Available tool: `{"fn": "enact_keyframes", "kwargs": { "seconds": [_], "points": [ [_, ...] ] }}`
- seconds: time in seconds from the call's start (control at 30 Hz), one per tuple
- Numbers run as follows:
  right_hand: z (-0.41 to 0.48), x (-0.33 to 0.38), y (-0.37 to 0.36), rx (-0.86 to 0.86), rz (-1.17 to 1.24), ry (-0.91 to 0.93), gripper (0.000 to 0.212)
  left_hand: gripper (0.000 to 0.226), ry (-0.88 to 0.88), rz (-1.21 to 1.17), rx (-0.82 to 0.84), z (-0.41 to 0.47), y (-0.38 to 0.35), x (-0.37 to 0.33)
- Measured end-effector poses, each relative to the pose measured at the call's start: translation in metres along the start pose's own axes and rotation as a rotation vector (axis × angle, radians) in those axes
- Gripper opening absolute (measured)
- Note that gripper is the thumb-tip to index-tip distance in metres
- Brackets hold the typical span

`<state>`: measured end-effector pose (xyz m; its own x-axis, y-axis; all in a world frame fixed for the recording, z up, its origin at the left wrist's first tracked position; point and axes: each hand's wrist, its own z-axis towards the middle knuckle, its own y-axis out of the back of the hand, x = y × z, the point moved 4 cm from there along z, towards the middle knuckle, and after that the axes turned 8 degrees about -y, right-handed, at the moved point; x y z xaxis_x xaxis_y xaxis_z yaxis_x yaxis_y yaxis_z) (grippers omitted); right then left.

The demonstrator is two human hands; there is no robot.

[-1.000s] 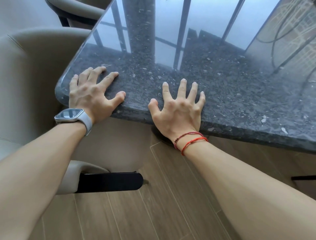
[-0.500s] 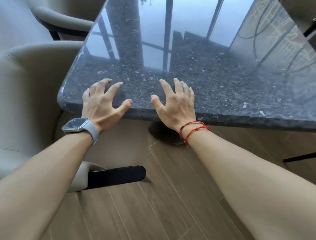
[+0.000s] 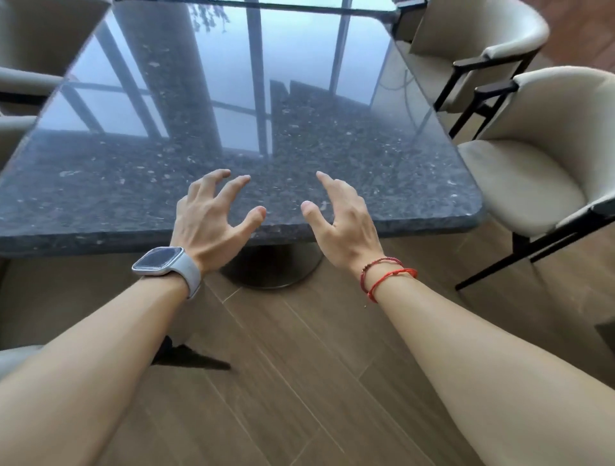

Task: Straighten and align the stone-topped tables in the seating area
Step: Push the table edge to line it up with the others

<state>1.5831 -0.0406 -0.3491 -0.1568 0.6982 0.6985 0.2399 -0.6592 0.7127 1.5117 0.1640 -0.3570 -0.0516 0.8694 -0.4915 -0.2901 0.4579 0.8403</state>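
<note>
A square table with a dark speckled polished stone top (image 3: pixel 382 159) fills the upper half of the view, on a round metal pedestal base (image 3: pixel 283 269). My left hand (image 3: pixel 209 216), with a watch on the wrist, hovers over the near edge with fingers spread and loosely bent, holding nothing. My right hand (image 3: pixel 342 219), with red cords on the wrist, hovers beside it over the same edge, fingers relaxed and empty. Whether either hand touches the stone is unclear.
Two cream upholstered chairs with black frames stand to the right, one near (image 3: pixel 545 159) and one farther back (image 3: pixel 479 43). More cream chairs (image 3: pixel 20 86) sit along the left. A second table edge (image 3: pixel 266 3) adjoins at the far side. Wood-plank floor (image 3: pixel 299 382) lies below.
Both hands lifted off the stone top, where they lay flat near the left corner, and now hover at the middle of the near edge. The view shifted right, showing the whole table.
</note>
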Motion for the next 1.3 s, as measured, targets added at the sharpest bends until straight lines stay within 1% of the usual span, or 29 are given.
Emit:
{"fn": "enact_keyframes", "kwargs": {
  "seconds": [0.13, 0.3, 0.43, 0.5, 0.6, 0.67, 0.77, 0.97, 1.2, 1.3],
  "points": [
    [-0.001, -0.042, 0.043, -0.061, -0.045, -0.050, 0.060, 0.086, -0.007, 0.008, 0.029, 0.010, -0.028, -0.035],
    [0.006, -0.067, 0.058, -0.081, -0.103, -0.037, 0.065, 0.085, -0.005, 0.061, 0.011, 0.023, -0.049, -0.047],
    [0.021, -0.072, 0.046, -0.093, -0.207, 0.011, 0.068, 0.083, -0.009, 0.160, -0.013, 0.038, -0.057, -0.033],
    [0.031, -0.073, 0.036, -0.139, -0.288, 0.072, 0.070, 0.081, 0.010, 0.259, -0.032, 0.043, -0.056, -0.015],
    [0.050, -0.069, 0.014, -0.217, -0.396, 0.174, 0.070, 0.082, 0.089, 0.385, 0.033, 0.042, -0.062, 0.013],
    [0.063, -0.067, -0.005, -0.222, -0.479, 0.196, 0.070, 0.083, 0.115, 0.365, 0.044, 0.045, -0.066, 0.021],
    [0.070, -0.069, -0.021, -0.223, -0.590, 0.164, 0.072, 0.080, 0.104, 0.358, 0.046, 0.046, -0.067, 0.020],
    [0.071, -0.069, -0.021, -0.242, -0.572, 0.159, 0.072, 0.074, 0.124, 0.339, -0.011, 0.045, -0.067, 0.019],
    [0.070, -0.072, -0.022, -0.283, -0.574, 0.175, 0.071, 0.072, 0.102, 0.367, -0.026, 0.043, -0.067, 0.018],
    [0.070, -0.072, -0.022, -0.300, -0.562, 0.173, 0.070, 0.071, 0.090, 0.360, -0.079, 0.042, -0.066, 0.015]
  ]
}}
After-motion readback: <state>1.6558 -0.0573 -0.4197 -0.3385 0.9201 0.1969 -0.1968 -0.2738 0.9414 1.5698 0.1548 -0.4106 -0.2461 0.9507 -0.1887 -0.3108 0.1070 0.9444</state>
